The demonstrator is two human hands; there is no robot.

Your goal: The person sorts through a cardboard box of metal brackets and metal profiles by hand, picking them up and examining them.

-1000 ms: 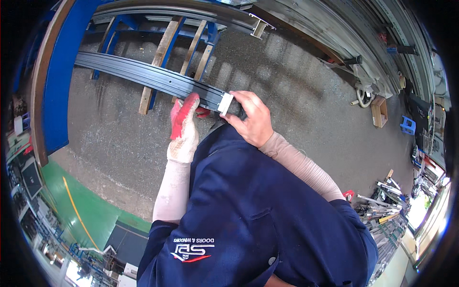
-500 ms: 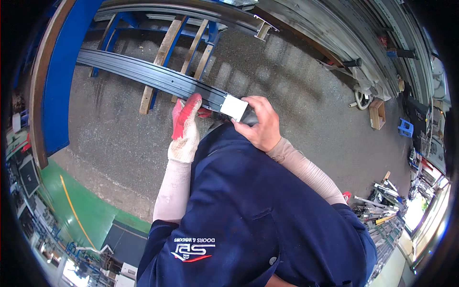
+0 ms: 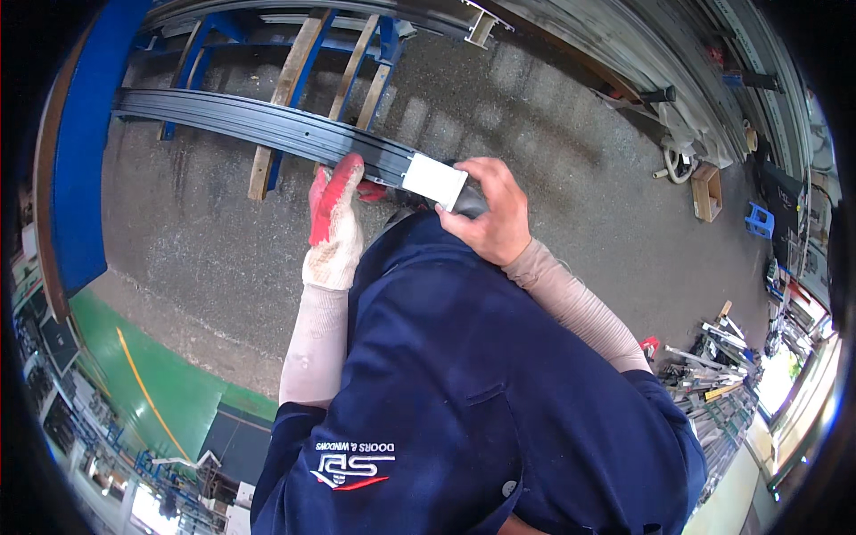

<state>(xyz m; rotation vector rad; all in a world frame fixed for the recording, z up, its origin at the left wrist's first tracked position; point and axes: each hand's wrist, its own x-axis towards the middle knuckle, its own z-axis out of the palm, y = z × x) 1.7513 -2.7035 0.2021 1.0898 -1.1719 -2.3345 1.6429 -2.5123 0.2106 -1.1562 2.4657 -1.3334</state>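
My bare right hand [image 3: 496, 210], partly curled, pinched the white block [image 3: 435, 181] at the dark profile's [image 3: 259, 124] right end, while my gloved left hand [image 3: 335, 218] clasped the profile's near edge.

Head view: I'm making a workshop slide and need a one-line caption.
Gloved left hand against a long grey profile, bare right hand gripping the white piece at its end.

Workshop | racked long profiles [image 3: 664, 53] | heaped metal pieces [image 3: 713, 392] | green painted floor [image 3: 189, 385]
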